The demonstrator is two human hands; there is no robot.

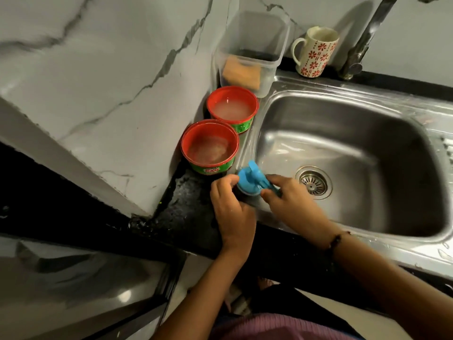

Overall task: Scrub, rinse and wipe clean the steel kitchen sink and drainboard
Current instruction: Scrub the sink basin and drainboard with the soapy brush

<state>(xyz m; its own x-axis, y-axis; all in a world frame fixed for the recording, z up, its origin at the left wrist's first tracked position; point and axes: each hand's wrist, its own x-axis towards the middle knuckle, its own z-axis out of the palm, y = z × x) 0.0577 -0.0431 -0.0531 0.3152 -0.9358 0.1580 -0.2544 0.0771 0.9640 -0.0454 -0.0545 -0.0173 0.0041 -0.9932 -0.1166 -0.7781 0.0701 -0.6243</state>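
Both hands meet on a blue pump-top bottle at the steel sink's 8 o'clock rim: the left hand curls around its body, the right hand pinches the blue nozzle. At 10 o'clock on the tabletop stand 2 red tubs (both holding cloudy soap residue).

floral mug, clear plastic tub, marble wall
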